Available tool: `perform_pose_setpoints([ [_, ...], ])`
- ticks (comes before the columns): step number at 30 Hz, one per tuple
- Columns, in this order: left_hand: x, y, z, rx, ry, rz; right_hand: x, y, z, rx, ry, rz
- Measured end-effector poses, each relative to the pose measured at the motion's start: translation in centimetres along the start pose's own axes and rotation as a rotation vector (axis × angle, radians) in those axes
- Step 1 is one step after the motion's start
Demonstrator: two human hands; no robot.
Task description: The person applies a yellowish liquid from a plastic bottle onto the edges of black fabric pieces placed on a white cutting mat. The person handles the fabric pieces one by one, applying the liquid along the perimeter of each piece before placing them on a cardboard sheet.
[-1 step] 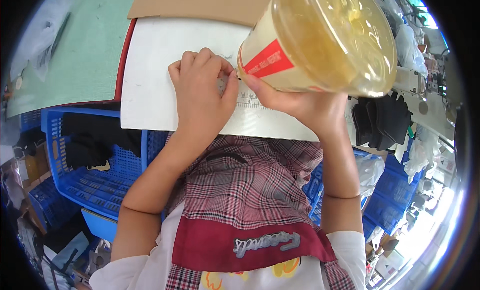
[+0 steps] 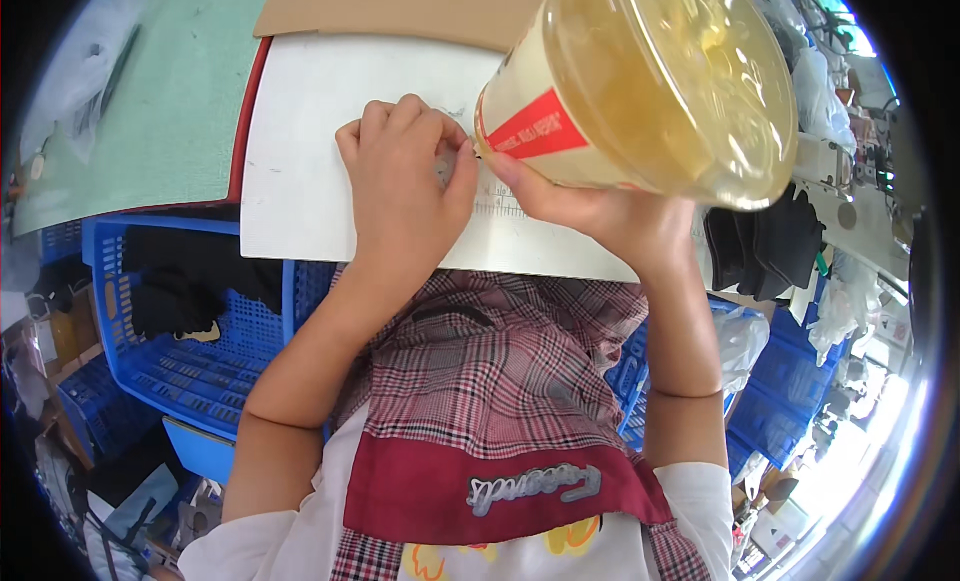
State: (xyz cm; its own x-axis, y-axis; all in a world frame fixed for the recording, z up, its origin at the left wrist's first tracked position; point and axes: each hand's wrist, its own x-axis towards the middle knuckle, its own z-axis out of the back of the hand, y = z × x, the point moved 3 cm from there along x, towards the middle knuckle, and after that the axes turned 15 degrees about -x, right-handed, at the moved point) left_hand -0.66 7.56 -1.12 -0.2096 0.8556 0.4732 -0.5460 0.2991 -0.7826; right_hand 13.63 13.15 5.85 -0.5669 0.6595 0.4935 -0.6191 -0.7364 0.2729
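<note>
My left hand (image 2: 400,171) rests on a white board (image 2: 300,161), its thumb and index finger pinched together. A tiny thing between or beside those tips is too small to name. My right hand (image 2: 620,216) comes in from the right, its thumb reaching nearly to the left fingertips. A large clear cup (image 2: 640,91) of pale yellow drink, with a cream and red label, covers its other fingers. The cup looms close, tilted, its narrow end near my thumb. Whether my right hand grips the cup, I cannot tell. Ruler markings (image 2: 505,203) show between my hands.
Brown cardboard (image 2: 390,11) lies along the board's far edge. On the left is a green surface with a red edge (image 2: 180,111). Blue crates (image 2: 200,371) hold dark fabric pieces (image 2: 185,291). Stacked black pieces (image 2: 765,241) and a plastic bag (image 2: 740,346) are at right.
The cup has tilted slightly, its wide end lower and a little nearer to me. My hands look almost unmoved.
</note>
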Motion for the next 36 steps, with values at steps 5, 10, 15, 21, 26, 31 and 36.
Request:
perform_pose_setpoints([
  [5,0.2,-0.2,-0.1,-0.024,-0.010,-0.006,-3.1,-2.3,0.6,-0.124,0.213,-0.003],
  [10,0.5,-0.1,-0.1,0.075,0.064,0.042,-4.1,-3.4,4.8,-0.191,0.023,-0.064],
  [15,0.5,0.0,0.0,0.085,0.072,0.051,-6.2,-6.7,9.1,-0.321,-0.043,-0.352],
  [21,0.6,-0.1,0.5,0.015,0.082,0.086,-4.6,-6.6,9.3,0.134,-0.318,-0.398],
  [26,0.6,-0.3,0.4,0.011,0.106,0.088,-0.1,-3.3,4.8,0.303,-0.206,-0.294],
  [31,0.4,-0.1,-0.1,0.069,0.105,0.076,1.5,-1.2,2.1,0.271,-0.063,-0.149],
  [36,0.4,-0.5,-0.4,0.072,0.076,0.035,1.9,-0.8,1.3,0.204,-0.008,-0.099],
])
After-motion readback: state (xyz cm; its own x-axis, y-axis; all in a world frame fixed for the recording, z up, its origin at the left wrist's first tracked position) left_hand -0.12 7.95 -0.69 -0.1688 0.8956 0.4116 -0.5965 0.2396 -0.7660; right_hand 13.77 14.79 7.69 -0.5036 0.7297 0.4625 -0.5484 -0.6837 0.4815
